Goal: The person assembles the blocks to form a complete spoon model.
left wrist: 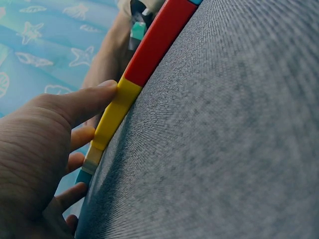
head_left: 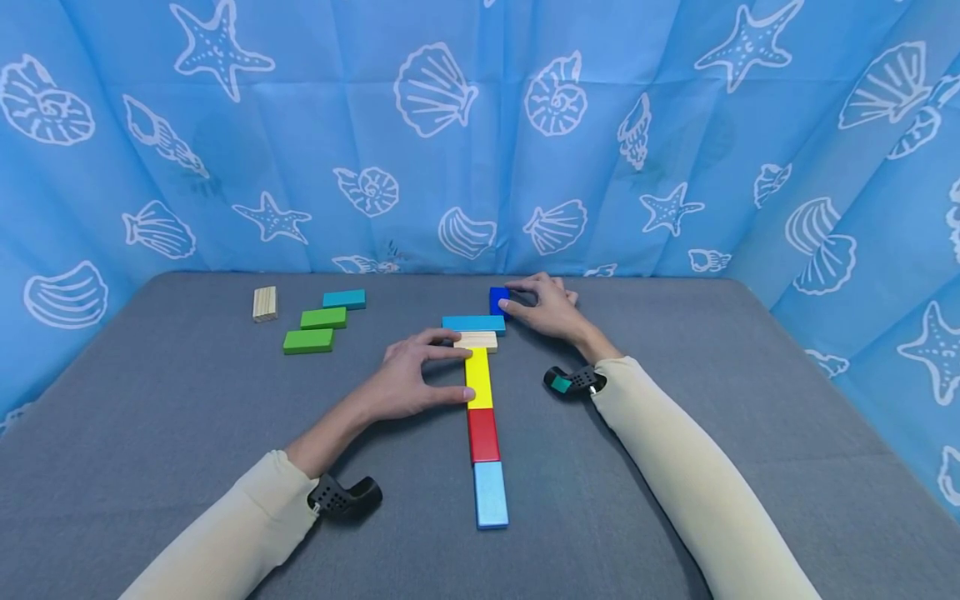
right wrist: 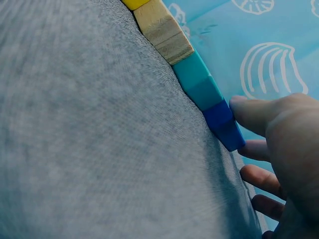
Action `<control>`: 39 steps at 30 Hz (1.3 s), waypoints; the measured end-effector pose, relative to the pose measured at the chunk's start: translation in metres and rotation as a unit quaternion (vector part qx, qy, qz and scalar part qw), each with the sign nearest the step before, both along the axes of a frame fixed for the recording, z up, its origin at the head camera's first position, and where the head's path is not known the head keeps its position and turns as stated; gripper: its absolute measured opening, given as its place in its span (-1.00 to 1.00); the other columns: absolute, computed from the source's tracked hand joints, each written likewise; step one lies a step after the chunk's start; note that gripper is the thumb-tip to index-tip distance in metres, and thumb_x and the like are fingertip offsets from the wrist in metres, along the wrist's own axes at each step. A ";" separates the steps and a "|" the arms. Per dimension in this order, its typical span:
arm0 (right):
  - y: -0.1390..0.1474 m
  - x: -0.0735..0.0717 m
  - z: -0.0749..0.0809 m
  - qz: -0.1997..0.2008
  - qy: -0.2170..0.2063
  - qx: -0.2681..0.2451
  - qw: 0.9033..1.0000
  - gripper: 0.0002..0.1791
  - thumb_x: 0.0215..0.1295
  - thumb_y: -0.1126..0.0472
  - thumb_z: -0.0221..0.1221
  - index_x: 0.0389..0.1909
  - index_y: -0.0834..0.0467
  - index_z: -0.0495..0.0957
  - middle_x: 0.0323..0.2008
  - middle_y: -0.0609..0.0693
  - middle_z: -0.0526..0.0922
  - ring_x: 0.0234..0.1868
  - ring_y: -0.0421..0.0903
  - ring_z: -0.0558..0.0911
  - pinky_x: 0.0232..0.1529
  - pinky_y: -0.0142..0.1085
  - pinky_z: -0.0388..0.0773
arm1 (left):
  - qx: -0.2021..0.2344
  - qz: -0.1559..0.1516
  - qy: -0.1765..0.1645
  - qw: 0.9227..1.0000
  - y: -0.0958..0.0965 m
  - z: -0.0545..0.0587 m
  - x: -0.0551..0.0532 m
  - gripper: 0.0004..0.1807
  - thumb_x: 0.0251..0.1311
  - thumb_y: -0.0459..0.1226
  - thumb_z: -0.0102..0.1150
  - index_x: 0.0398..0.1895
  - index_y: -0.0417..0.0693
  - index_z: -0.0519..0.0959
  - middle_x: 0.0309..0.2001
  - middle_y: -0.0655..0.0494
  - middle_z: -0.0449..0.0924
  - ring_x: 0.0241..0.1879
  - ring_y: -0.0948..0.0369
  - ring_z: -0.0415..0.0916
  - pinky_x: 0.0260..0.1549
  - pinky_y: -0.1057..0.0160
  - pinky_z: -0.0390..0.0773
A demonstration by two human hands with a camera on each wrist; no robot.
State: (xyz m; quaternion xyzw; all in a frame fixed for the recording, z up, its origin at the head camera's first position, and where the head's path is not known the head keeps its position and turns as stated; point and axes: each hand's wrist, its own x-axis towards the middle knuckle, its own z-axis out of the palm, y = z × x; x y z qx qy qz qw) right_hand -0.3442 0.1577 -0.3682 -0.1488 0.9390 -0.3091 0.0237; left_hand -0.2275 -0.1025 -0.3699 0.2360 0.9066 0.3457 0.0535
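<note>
Flat coloured blocks lie in a line on the grey table: a light blue block (head_left: 491, 495) nearest, then a red block (head_left: 484, 435) and a yellow block (head_left: 480, 379). Beyond these, a wooden block (head_left: 482, 340) and a teal block (head_left: 474, 325) lie crosswise. My left hand (head_left: 411, 377) rests its thumb and straight fingertips on the yellow block, spread along its length. At the teal block's far right end stands a dark blue block (head_left: 497, 300). My right hand (head_left: 550, 308) pinches it between thumb and index finger, the other fingers beyond it in the right wrist view.
Left of the line lie two green blocks (head_left: 308, 341), a smaller teal block (head_left: 344, 299) and a wooden block (head_left: 265, 303). A blue shell-print curtain (head_left: 480, 167) hangs behind the table's far edge. Black bands (head_left: 345, 497) sit at both wrists.
</note>
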 end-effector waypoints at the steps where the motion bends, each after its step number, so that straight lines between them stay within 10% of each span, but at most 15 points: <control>1: 0.000 0.000 0.000 0.000 0.000 0.000 1.000 -0.40 0.45 -0.12 0.18 0.39 0.08 0.47 0.26 0.14 0.38 0.29 0.14 0.20 0.24 0.21 -0.11 | 0.000 0.000 0.000 1.000 0.000 0.000 0.000 -0.33 0.16 0.08 0.41 0.35 0.15 0.56 0.49 0.07 0.24 0.51 -0.06 0.06 0.41 -0.30 -0.16; 19: 0.000 0.003 0.002 0.001 0.000 0.001 1.000 -0.40 0.47 -0.09 0.17 0.43 0.06 0.43 0.29 0.15 0.36 0.30 0.15 0.20 0.24 0.20 -0.10 | 0.000 0.000 0.000 1.000 0.001 -0.001 -0.001 -0.34 0.14 0.10 0.42 0.33 0.17 0.58 0.48 0.09 0.26 0.51 -0.05 0.07 0.40 -0.30 -0.14; 39: 0.007 0.024 0.000 0.112 0.077 -0.002 0.991 -0.42 0.41 -0.06 0.26 0.37 0.08 0.51 0.44 0.08 0.36 0.42 0.20 0.18 0.34 0.37 -0.08 | 0.005 -0.002 0.005 1.000 0.000 -0.002 0.000 -0.35 0.15 0.09 0.42 0.32 0.17 0.58 0.47 0.09 0.28 0.50 -0.05 0.09 0.40 -0.29 -0.13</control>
